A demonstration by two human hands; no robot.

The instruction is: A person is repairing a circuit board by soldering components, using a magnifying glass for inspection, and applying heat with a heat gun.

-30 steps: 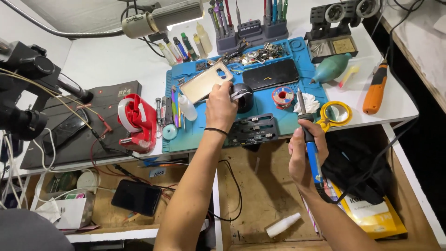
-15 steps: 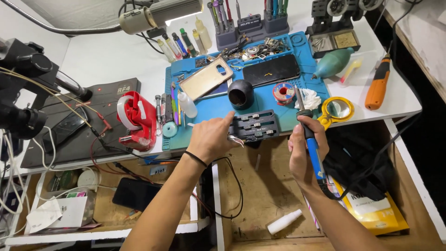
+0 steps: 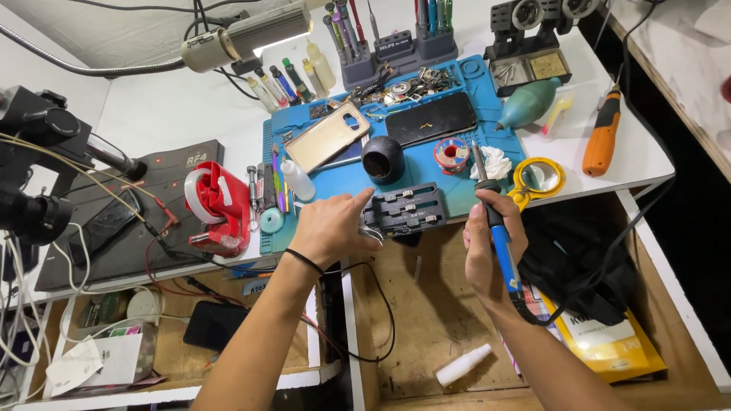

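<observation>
Far to the left of both hands a red tape dispenser (image 3: 217,205) stands on the bench edge, well apart from the work. The left hand (image 3: 329,227) rests at the near edge of the blue mat (image 3: 426,171), fingers loosely curled, forefinger stretched toward the dark circuit-board holder (image 3: 403,208); something small and metallic shows under its fingertips, though I cannot tell whether it is gripped. The holder lies between the two hands, touching the left fingertips. It looks like a stiff, fairly heavy metal jig that should sit firm rather than slide, best steadied by its outer frame, away from any delicate part clamped in it. Just beyond it sits a black round pot (image 3: 382,158). The right hand (image 3: 491,247) is wrapped around the blue handle of a soldering iron (image 3: 495,221), tip pointing up and away toward a solder spool (image 3: 452,154). The iron seems light and rigid, its cord trailing below; only the insulated handle is safe to hold, since the metal tip may be hot.
</observation>
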